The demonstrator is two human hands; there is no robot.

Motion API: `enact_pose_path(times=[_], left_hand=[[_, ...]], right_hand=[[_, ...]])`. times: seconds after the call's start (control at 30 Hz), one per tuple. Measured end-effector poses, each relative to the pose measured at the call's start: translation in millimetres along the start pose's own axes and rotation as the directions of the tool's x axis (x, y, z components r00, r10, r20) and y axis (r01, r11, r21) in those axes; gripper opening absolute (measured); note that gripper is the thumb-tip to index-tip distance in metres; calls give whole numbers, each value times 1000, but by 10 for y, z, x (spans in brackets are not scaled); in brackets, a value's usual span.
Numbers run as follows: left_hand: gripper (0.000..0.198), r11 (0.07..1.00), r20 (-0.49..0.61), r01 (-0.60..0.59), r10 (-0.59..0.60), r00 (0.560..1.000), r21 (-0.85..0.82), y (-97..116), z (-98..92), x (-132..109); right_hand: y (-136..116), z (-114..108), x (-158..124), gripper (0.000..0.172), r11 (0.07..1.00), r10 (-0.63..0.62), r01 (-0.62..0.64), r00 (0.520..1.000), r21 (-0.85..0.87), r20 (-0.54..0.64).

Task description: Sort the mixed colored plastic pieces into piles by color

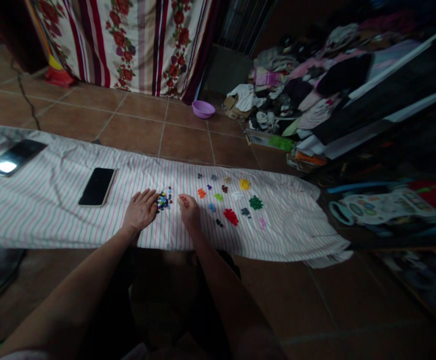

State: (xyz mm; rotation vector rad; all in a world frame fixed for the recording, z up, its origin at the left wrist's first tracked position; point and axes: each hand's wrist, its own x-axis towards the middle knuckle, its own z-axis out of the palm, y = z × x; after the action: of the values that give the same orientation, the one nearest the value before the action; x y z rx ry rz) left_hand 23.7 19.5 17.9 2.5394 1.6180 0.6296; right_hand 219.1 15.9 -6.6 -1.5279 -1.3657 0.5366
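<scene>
My left hand (141, 207) lies flat on the striped cloth (135, 172), fingers stretched out. Its fingertips touch the edge of a mixed pile of small coloured pieces (163, 201), mostly dark, blue and yellow. Just right of that pile, my right hand (189, 209) is held with thumb and fingers pinched together; whatever is between them is too small to make out. Beyond it lie separate one-colour heaps, among them orange pieces (201, 193), red pieces (231, 216), dark green pieces (256, 202), yellow pieces (244, 184) and light blue pieces (212, 207).
Left of my hands a phone (98, 186) lies face up, and a dark tablet-like device (13, 157) is farther left. On the tiled floor past the cloth stands a purple basin (203, 109). Heaped clothes (278, 85) fill the back right.
</scene>
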Motion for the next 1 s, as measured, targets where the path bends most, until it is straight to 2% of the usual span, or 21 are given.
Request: enact_pose_path(times=[0.2, 0.3, 0.43, 0.53, 0.67, 1.0], left_hand=[[44, 1000, 8, -7, 7, 1000, -8, -2, -4, -2], [44, 1000, 5, -8, 8, 1000, -12, 0, -8, 0], [44, 1000, 4, -2, 2, 1000, 2, 0, -1, 3], [45, 1000, 8, -3, 3, 1000, 16, -3, 7, 4], [45, 1000, 11, -10, 10, 1000, 20, -6, 5, 4], [44, 1000, 10, -8, 8, 1000, 17, 2, -4, 1]], right_hand=[[97, -257, 124, 23, 994, -20, 10, 996, -112, -91], [142, -357, 203, 22, 990, 5, -31, 983, -141, -181], [176, -478, 279, 14, 964, -9, -58, 968, -258, -252], [186, -575, 312, 10, 908, -67, -32, 973, -417, -221], [207, -667, 340, 13, 837, -98, 3, 985, -548, -145], [213, -711, 318, 20, 775, -97, 36, 993, -631, -63]])
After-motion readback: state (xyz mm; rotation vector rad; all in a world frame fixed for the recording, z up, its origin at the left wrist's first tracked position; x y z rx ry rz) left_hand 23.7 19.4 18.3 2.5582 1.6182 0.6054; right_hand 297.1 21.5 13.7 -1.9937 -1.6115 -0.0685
